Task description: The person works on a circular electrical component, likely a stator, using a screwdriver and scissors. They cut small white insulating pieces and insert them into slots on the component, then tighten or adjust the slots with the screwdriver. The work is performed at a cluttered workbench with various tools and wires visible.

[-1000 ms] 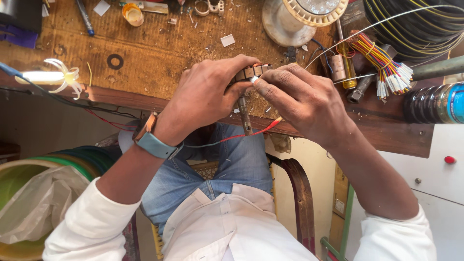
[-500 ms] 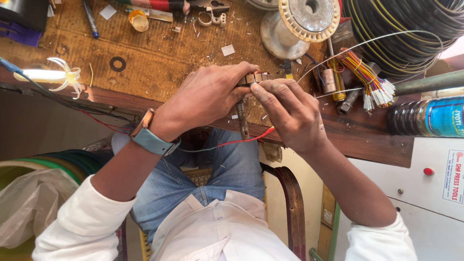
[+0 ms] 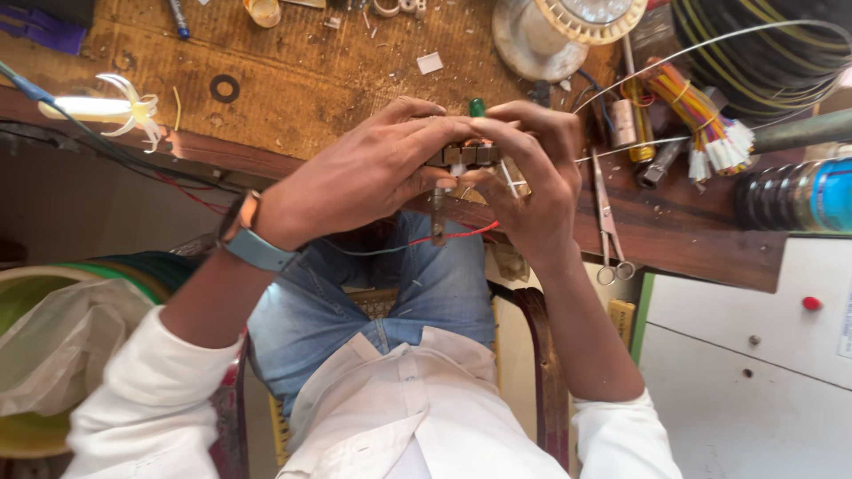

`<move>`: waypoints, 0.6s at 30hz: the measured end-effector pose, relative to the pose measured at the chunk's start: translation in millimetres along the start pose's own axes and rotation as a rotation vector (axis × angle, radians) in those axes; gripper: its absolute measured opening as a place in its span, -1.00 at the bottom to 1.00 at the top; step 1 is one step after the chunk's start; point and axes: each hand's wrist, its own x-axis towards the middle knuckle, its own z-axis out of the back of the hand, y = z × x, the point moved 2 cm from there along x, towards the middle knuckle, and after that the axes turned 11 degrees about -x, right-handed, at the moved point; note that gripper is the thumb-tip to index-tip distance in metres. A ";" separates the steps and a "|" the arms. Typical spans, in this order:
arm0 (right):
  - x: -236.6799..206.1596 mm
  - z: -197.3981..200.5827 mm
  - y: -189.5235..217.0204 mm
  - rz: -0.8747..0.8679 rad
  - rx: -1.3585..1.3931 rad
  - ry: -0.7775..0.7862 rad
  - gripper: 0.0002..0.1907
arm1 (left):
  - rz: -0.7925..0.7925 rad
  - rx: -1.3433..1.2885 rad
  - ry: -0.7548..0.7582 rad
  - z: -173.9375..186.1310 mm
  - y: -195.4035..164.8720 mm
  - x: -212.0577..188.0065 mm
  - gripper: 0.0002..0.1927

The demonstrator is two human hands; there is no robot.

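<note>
Head view, looking down over the table (image 3: pixel 266 53) edge. Both hands meet at the table's front edge, closed on a small dark metal part (image 3: pixel 463 155), a short segmented block, brownish-grey.

Left hand (image 3: pixel 355 182): fingers curled over the part's left end, thumb under it, grip pressed shut on the block. A watch with a pale blue strap (image 3: pixel 253 239) sits on that wrist.

Right hand (image 3: pixel 532 173): fingertips pinch the part's right end, with a thin pale wire (image 3: pixel 674 58) running off from there toward the dark cable coil (image 3: pixel 763 53) at upper right. A green tip (image 3: pixel 477 107) shows just above the knuckles; what it belongs to cannot be told.

Handling, as a judgement: the part looks stiff, light and small enough to slip; best held by its two ends, as now, leaving the middle free. The wire is springy and will tug sideways.

Position: part lies between the two grips, touching both, just over the table edge and above the lap. A red wire (image 3: pixel 461 235) hangs below it.

Nearby: scissors (image 3: pixel 608 231) at right, bundle of coloured wires (image 3: pixel 701 115), white spool (image 3: pixel 550 31), black washer (image 3: pixel 224 88).
</note>
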 end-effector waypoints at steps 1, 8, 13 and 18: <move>-2.2 -2.1 0.4 -0.029 0.064 0.039 -0.61 | 0.016 0.009 -0.026 -4.3 -3.1 -4.5 -0.49; -7.1 -4.8 0.5 -0.125 0.048 0.065 -0.63 | 0.159 0.109 -0.619 -47.4 -23.9 -17.3 -0.64; -12.9 -3.4 3.1 -0.167 0.065 0.082 -0.60 | 0.127 0.216 -0.717 -65.4 -23.2 -15.7 -0.64; -19.3 -6.7 8.0 -0.203 0.087 0.051 -0.63 | 0.127 0.201 -0.727 -70.7 -20.7 -18.5 -0.64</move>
